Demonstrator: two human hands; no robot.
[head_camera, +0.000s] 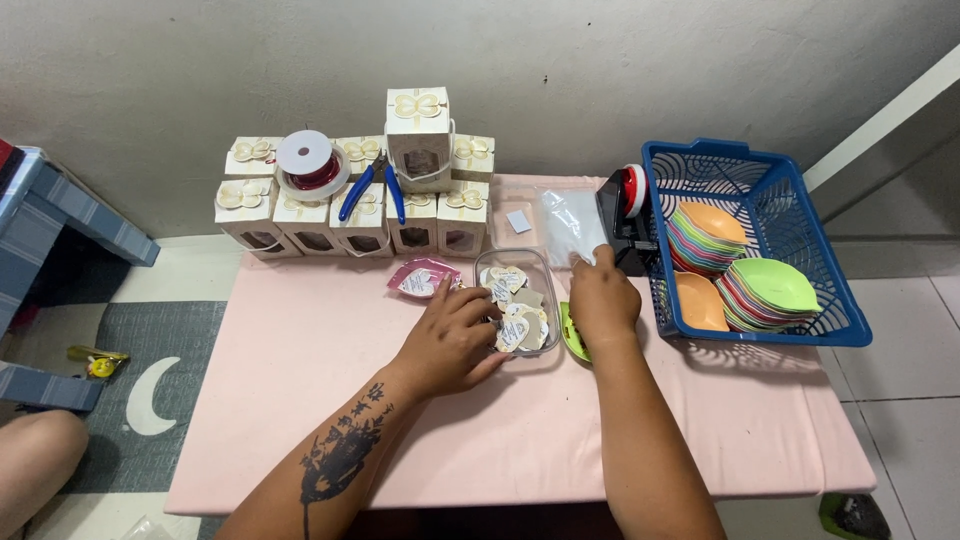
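A pink table (300, 400) is seen, with grey-and-white floor and a rug (160, 350) at the near left. Two forearms are stretched across it. The left hand (450, 340) is laid with fingers loosely spread at the edge of a clear tray (550, 300) of heart-shaped tags (520, 325) at mid table. The right hand (603, 295), just right of the tray, is curled over a green leaf dish (572, 335); its grip cannot be told. Further right, a blue basket (790, 240) of coloured dishes is set. Against the far grey wall, gift boxes (360, 200), a ribbon spool (312, 165) and blue pliers (372, 188) are stacked.
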